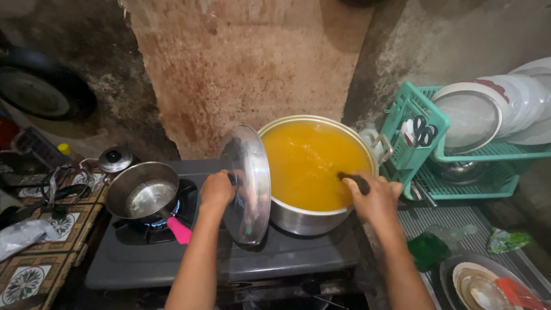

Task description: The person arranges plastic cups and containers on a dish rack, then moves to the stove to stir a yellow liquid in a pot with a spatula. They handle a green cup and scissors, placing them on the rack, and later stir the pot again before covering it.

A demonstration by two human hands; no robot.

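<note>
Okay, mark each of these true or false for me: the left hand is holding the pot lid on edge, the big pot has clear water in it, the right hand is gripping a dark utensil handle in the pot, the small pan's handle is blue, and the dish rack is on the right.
1. The left hand holds the lid up on edge beside the big pot. True.
2. The big pot holds clear water. False: the liquid is opaque orange-yellow.
3. The right hand grips a dark utensil handle dipped into the pot. True.
4. The small pan has a blue handle. False: it is pink.
5. The green dish rack stands to the right of the pot. True.
</note>
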